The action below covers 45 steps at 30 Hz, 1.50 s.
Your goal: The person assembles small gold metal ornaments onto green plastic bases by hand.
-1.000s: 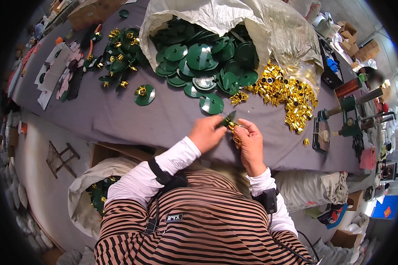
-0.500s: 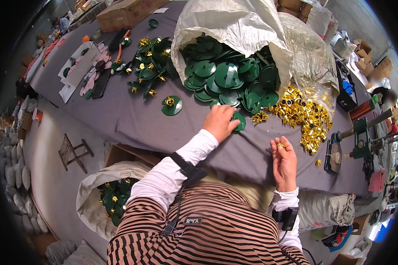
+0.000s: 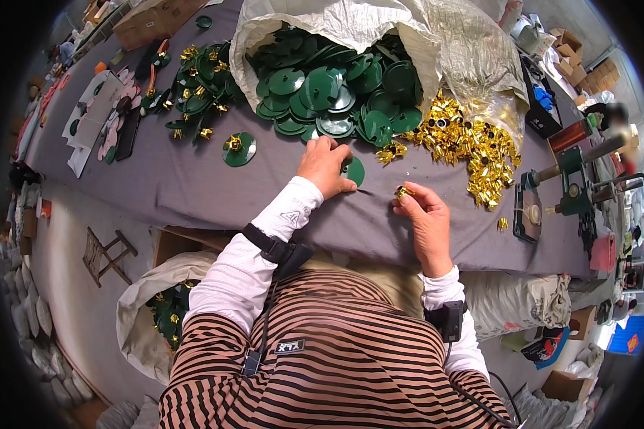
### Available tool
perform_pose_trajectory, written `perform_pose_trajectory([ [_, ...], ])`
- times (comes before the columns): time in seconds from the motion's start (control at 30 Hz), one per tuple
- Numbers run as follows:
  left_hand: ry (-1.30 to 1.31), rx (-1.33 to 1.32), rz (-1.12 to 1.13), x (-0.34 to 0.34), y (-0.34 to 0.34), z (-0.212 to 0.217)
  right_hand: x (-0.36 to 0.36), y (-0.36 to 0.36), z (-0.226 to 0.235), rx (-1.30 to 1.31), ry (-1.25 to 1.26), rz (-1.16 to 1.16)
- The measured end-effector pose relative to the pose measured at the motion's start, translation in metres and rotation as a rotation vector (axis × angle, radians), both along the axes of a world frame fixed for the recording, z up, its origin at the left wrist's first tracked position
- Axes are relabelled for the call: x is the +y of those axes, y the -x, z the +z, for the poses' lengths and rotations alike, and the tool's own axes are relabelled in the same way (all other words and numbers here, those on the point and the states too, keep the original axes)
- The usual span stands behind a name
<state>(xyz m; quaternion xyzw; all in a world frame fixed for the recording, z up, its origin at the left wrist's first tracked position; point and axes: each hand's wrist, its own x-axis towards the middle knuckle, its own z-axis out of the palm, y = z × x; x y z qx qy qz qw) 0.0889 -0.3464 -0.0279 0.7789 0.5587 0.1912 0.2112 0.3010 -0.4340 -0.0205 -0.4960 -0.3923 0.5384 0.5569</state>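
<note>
The left hand [image 3: 325, 166] lay flat on the grey cloth of the bench [image 3: 193, 186], its fingers spread over a single green disc [image 3: 353, 171] that sat just clear of the big heap of green discs [image 3: 329, 86] spilling from a white woven sack [image 3: 315, 21]. The hand pressed on the disc rather than closing round it. The right hand [image 3: 426, 222] was curled narrow, thumb and forefinger pinched on one small gold flower piece [image 3: 402, 191], held just above the cloth and near the disc but apart from it.

The disc looked like thin moulded plastic: light, fairly stiff, smooth and likely to slide on the cloth, so it seemed best slid to the bench edge or lifted by its rim with a fingertip under it. The gold piece looked like thin foil or plated plastic with small petals, very light and easy to crush or bend; a gentle pinch at its centre or stem seemed safer than gripping the petals.

A pile of gold pieces [image 3: 472, 143] lay to the right beside a clear plastic bag [image 3: 479, 50]. Discs already fitted with gold centres [image 3: 200, 79] lay to the left, one finished disc [image 3: 238, 149] on its own. A green hand press [image 3: 572, 179] stood at the right end of the bench.
</note>
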Motion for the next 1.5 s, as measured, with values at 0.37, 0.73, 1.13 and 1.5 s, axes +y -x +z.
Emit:
perform_pose_trajectory([
  [0.37,0.459,-0.767,0.039,-0.021,0.008,-0.013,-0.005,0.011,-0.018,-0.210,-0.098,-0.033],
  [0.73,0.012,-0.531,-0.088,-0.058,-0.030,0.000,0.000,0.018,0.000,-1.036,-0.748,-0.034],
  [1.13,-0.087,-0.504,-0.110,-0.072,-0.041,0.007,-0.010,0.028,-0.012,0.078,-0.016,-0.162],
  [1.5,-0.240,-0.424,-0.218,-0.072,-0.042,-0.006,-0.011,0.030,-0.011,0.189,0.127,-0.152],
])
